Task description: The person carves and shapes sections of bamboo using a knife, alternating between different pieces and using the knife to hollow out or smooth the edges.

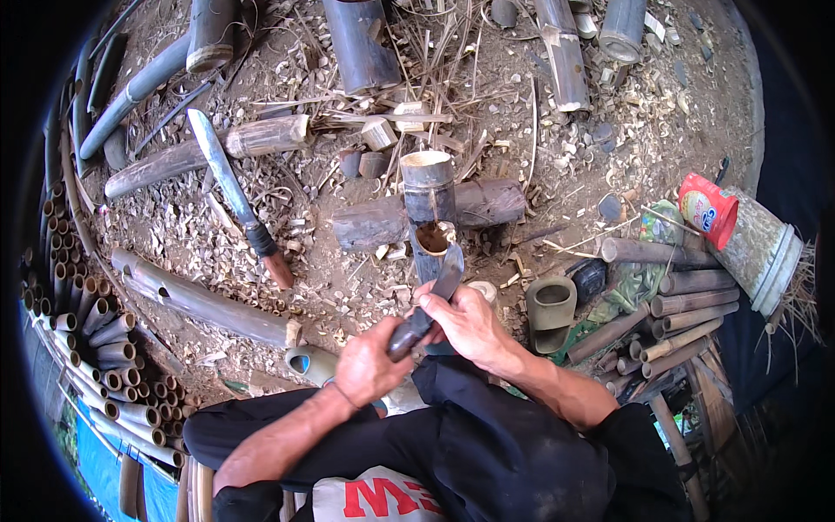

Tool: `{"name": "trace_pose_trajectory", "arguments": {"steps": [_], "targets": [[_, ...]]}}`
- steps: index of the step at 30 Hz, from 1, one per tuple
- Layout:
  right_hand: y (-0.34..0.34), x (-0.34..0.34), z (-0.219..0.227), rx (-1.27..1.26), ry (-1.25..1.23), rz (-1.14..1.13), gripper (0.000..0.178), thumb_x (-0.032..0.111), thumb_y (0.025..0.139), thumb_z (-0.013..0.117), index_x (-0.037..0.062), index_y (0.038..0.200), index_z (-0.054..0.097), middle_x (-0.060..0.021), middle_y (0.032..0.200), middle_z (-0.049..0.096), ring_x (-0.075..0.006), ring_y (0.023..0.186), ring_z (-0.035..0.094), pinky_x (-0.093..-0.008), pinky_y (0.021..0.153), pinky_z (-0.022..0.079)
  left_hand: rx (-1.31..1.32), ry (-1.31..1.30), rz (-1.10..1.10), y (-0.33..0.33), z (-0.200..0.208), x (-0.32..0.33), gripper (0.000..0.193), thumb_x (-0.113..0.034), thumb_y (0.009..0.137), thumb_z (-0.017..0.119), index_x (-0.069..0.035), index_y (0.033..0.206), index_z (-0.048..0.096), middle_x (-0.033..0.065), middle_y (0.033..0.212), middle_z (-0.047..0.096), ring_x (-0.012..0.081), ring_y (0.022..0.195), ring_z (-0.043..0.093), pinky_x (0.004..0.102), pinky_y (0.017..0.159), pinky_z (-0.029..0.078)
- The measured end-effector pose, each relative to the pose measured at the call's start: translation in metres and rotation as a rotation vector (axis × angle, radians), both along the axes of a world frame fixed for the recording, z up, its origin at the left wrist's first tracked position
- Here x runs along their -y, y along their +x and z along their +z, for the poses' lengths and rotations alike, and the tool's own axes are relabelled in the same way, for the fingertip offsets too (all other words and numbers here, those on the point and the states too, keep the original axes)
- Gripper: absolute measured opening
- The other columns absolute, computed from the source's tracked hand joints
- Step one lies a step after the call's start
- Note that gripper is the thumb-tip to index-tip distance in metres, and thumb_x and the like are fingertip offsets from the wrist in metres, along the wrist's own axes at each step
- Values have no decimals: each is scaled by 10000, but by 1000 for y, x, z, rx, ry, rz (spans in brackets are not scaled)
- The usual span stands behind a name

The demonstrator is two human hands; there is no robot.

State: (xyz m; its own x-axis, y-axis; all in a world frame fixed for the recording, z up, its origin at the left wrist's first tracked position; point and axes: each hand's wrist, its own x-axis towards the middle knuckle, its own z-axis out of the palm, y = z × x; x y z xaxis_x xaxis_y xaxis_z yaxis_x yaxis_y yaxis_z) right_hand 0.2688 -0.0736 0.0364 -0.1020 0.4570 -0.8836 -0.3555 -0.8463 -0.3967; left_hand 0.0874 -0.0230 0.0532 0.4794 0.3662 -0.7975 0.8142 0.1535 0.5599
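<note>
In front of me stretches a dark bamboo piece (429, 198) with an open top end and a notch cut into its side, resting across a short log (370, 226). A knife with a dark handle and a grey blade (449, 271) is between my hands, its tip pointing away toward the notch. My left hand (370, 361) is closed at the handle end. My right hand (465, 324) grips the knife farther forward, with thumb and fingers near the base of the blade. The bamboo's near end is partly hidden by my right hand and the blade.
A long machete (224, 174) leans over a bamboo length (270, 137) at left. Cut bamboo tubes (122, 357) are stacked far left, others (696, 304) at right. A clog (551, 315), a red packet (709, 211) and a dirty bucket (758, 248) lie right. Shavings cover the ground.
</note>
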Motion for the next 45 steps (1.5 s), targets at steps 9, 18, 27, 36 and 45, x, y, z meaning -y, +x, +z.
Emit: {"name": "trace_pose_trajectory", "arguments": {"steps": [9, 18, 27, 36, 45], "targets": [[10, -3, 8, 505, 97, 281, 216, 194, 985, 492, -1, 1011, 583, -96, 760, 691, -159, 762, 667, -323, 713, 514, 57, 97, 219, 49, -8, 67, 691, -236, 770, 747, -33, 1338, 411, 212, 896, 617, 382, 746, 651, 464, 651, 520], [-18, 6, -15, -707, 79, -565, 307, 257, 1013, 498, 76, 1262, 502, -107, 1256, 599, -218, 974, 653, -377, 812, 555, -57, 562, -858, 16, 56, -95, 214, -89, 784, 614, -75, 976, 521, 79, 798, 570, 260, 757, 626, 389, 660, 480], [0, -2, 1, -285, -53, -232, 293, 259, 987, 541, 32, 1170, 574, -101, 1056, 679, -187, 754, 676, -323, 701, 573, 80, 33, -552, -4, 16, -67, 438, -162, 757, 709, -40, 1086, 446, 188, 849, 649, 382, 778, 663, 465, 685, 533], [10, 11, -8, 462, 182, 222, 211, 188, 984, 477, 4, 968, 580, -113, 739, 658, -233, 708, 656, -373, 668, 504, 13, -130, 176, 48, -6, 49, 581, -210, 796, 719, 27, 1229, 412, 278, 857, 644, 454, 792, 652, 499, 711, 515], [59, 19, 34, 713, 760, 350, 463, 154, 857, 650, 8, 1266, 491, -134, 1037, 563, -307, 942, 559, -391, 823, 451, 669, 27, 300, 92, -26, 54, 822, -191, 716, 762, 29, 1371, 318, 256, 1225, 444, 426, 1185, 466, 445, 983, 422]]}}
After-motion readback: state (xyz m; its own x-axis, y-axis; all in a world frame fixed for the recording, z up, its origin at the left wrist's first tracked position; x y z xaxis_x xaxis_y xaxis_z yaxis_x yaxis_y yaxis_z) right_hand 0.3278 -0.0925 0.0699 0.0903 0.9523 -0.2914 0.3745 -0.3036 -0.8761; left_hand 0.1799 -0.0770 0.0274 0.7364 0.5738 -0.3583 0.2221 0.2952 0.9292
